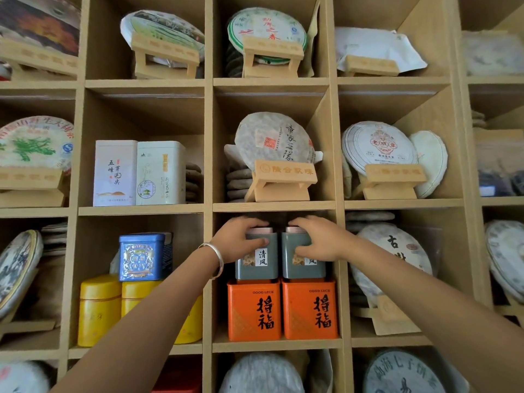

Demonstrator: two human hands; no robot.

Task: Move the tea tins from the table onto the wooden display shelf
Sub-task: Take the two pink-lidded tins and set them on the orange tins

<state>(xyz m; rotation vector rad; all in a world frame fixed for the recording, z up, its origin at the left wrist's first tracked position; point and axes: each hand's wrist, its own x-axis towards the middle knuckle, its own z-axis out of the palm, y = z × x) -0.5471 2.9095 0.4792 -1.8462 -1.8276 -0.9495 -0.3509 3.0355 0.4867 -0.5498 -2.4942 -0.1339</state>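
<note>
Two grey-green tea tins stand side by side on top of two orange tins in the middle cubby of the wooden display shelf. My left hand grips the top of the left grey tin, thumb on its front. My right hand grips the right grey tin the same way, covering part of its label. Both tins sit upright, touching each other.
The cubby to the left holds a blue tin on yellow canisters. Above it stand two white tins. Wrapped tea cakes on wooden stands fill the other cubbies. The table is out of view.
</note>
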